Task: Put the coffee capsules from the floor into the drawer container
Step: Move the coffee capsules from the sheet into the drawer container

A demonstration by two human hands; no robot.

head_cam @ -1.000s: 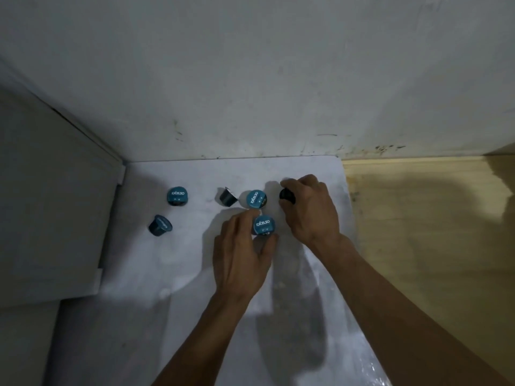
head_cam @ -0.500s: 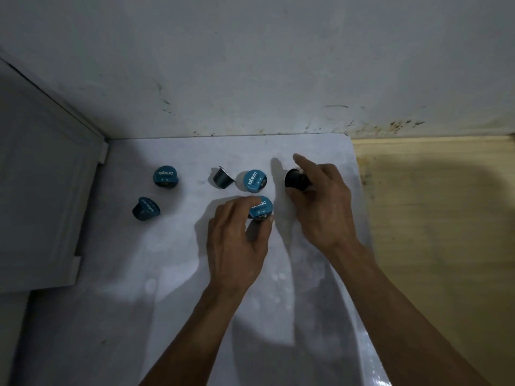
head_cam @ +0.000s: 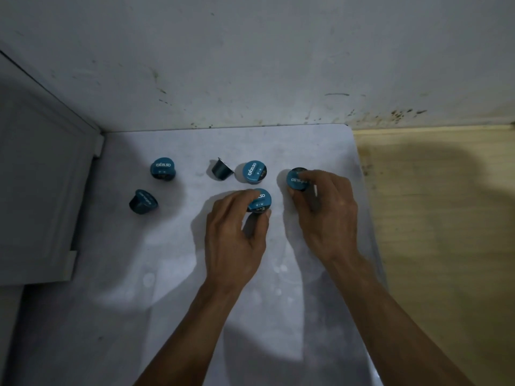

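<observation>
Several teal coffee capsules lie on a white sheet (head_cam: 145,274) on the floor. My left hand (head_cam: 234,232) pinches one capsule (head_cam: 262,203) between fingers and thumb. My right hand (head_cam: 326,213) grips another capsule (head_cam: 296,181), its teal lid turned toward me. Loose capsules remain: one upright (head_cam: 254,171) just beyond my left hand, one on its side (head_cam: 221,169), one upright (head_cam: 163,169) further left, and one tilted (head_cam: 142,201) at the far left. No drawer container is recognisable in view.
A white wall (head_cam: 250,65) rises right behind the capsules. A grey-white cabinet panel (head_cam: 36,196) stands along the left edge of the sheet. Yellowish wooden floor (head_cam: 446,218) lies to the right of the sheet.
My right hand has turned its capsule so the teal lid faces up instead of the dark underside. My left hand keeps its pinch on its capsule. The camera has come closer.
</observation>
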